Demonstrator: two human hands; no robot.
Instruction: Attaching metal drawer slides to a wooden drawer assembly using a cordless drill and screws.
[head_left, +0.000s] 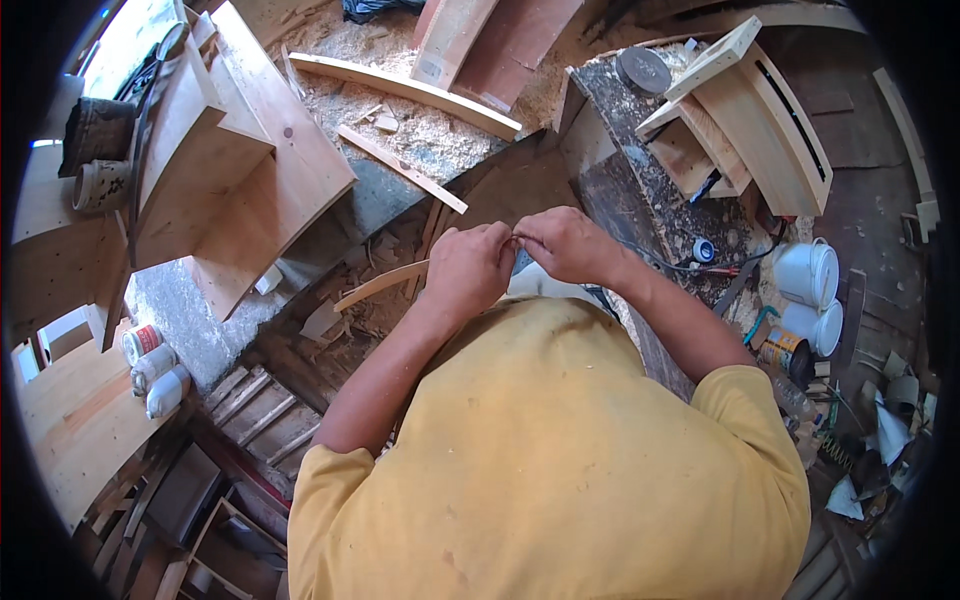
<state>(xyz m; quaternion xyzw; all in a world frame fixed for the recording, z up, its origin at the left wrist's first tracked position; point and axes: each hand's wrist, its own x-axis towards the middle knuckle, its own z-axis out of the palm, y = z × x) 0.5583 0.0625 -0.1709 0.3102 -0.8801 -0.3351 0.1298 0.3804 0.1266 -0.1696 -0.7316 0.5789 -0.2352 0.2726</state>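
Observation:
My left hand and my right hand meet in front of my chest, both closed. Their thumbs and fingertips pinch together at one spot, and whatever sits between them is too small or hidden to name. A thin curved wooden strip runs out to the left from beside my left hand; whether the hand touches it cannot be told. Just beyond the hands, a narrow wooden batten sticks out over the edge of the sawdust-covered bench.
Large wooden panels stand at the left, above several cans and bottles. On the right, a paint-spattered worktop bears a wooden box-like piece and a blue tape roll. White buckets stand beyond my right elbow.

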